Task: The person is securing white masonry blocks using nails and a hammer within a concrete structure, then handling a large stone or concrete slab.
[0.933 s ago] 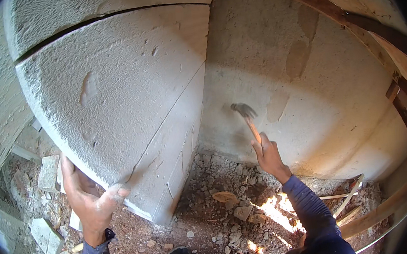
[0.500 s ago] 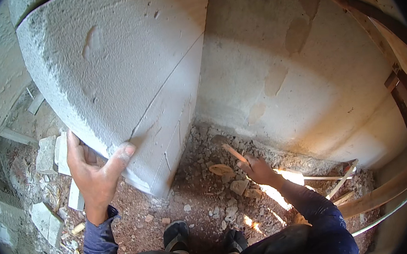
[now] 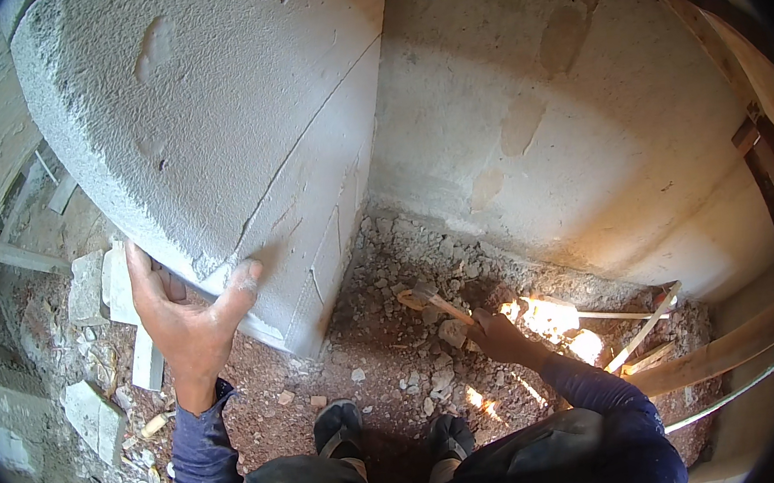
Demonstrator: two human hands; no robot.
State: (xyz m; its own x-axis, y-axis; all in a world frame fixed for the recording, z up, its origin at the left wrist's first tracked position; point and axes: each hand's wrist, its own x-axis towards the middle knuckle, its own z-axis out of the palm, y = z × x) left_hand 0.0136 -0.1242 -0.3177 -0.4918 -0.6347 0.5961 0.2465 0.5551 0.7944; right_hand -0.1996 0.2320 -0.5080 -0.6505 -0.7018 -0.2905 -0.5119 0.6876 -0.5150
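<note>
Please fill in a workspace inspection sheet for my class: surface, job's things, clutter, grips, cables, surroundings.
Surface: reddish-brown earth floor, littered with grey stony rubble.
Job's things: rough-faced white block; wooden-handled hammer, held low; contact unclear.
Clutter: pale broken masonry piece, left.
Grips: left hand grasps the block's edge; right hand is wrapped round the hammer's handle.
Cables: thin pale curved strand, right; cord or strip unclear.
Surroundings: grey-beige plastered wall, brown wooden beam.

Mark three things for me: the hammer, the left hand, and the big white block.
Hammer [image 3: 454,310]: head view, on its handle.
Left hand [image 3: 188,336]: head view, on the middle of the hand.
White block [image 3: 214,118]: head view, on its broad face.
</note>
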